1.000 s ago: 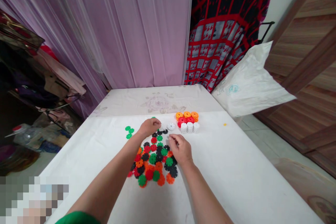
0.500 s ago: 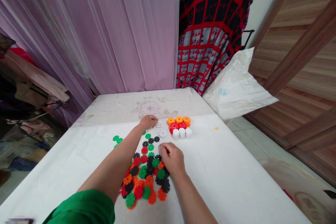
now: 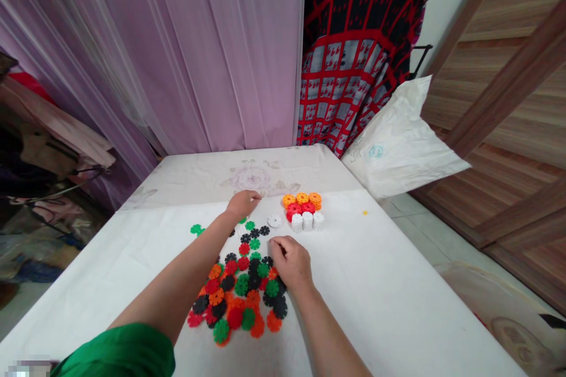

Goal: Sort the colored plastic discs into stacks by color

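My left hand [image 3: 243,204] is over the far part of the white cloth, its fingers pinched together; whatever they hold, if anything, is too small to make out. To its right lies a white disc [image 3: 274,221]. My right hand [image 3: 289,260] rests curled at the right edge of a loose pile of green, black, red and orange notched discs [image 3: 241,284]; its fingertips are closed and their contents hidden. Beyond it stand stacked discs in rows: orange at the back [image 3: 302,198], red in the middle [image 3: 308,207], white in front [image 3: 307,221].
A small yellow piece [image 3: 365,212] lies on the right of the table [image 3: 375,283]. A white bag [image 3: 402,141] leans at the table's far right corner. A purple curtain [image 3: 221,53] hangs behind, and clothes [image 3: 53,123] hang at the left.
My left hand has drawn slightly left, away from the white disc. The small white square piece at its fingertips no longer shows. My right hand has stayed nearly still.
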`<action>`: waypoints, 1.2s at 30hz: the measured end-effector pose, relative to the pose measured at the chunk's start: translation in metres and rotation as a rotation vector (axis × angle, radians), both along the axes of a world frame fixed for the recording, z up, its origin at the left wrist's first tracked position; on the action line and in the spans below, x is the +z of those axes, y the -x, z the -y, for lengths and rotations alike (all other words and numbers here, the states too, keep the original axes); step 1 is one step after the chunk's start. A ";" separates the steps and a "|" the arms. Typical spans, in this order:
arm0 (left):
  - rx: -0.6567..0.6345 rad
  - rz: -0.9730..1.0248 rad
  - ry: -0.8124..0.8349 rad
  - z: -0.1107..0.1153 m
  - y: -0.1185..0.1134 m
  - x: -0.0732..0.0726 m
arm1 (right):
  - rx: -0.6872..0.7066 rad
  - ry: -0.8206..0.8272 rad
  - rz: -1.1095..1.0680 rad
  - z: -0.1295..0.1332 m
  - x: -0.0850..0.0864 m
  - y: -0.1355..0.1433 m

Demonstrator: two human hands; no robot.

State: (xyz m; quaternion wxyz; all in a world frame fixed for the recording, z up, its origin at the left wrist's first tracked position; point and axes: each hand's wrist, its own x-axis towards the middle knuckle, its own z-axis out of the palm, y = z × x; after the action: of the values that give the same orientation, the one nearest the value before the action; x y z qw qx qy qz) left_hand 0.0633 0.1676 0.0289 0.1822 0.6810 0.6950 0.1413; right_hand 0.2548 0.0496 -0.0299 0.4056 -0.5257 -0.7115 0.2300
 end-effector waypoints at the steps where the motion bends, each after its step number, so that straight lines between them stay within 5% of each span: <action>1: -0.006 -0.023 -0.008 0.004 0.008 0.001 | -0.003 0.002 -0.021 -0.001 0.000 -0.001; 7: -0.092 -0.113 -0.005 0.035 0.045 0.003 | -0.050 0.061 -0.232 -0.010 0.000 -0.008; 19: -0.135 -0.226 -0.060 0.071 0.068 0.003 | -0.037 0.085 -0.293 -0.010 0.001 -0.009; 25: -0.122 -0.319 0.024 0.068 0.076 0.014 | -0.045 0.103 -0.305 -0.009 0.000 -0.008; 36: -0.136 -0.387 0.166 0.045 0.047 0.017 | -0.034 0.090 -0.282 -0.010 0.000 -0.009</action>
State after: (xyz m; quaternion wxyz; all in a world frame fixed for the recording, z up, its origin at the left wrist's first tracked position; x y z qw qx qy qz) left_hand 0.0161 0.1228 0.0460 0.1099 0.7234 0.6788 -0.0621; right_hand 0.2635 0.0594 -0.0297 0.4815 -0.5179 -0.6273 0.3262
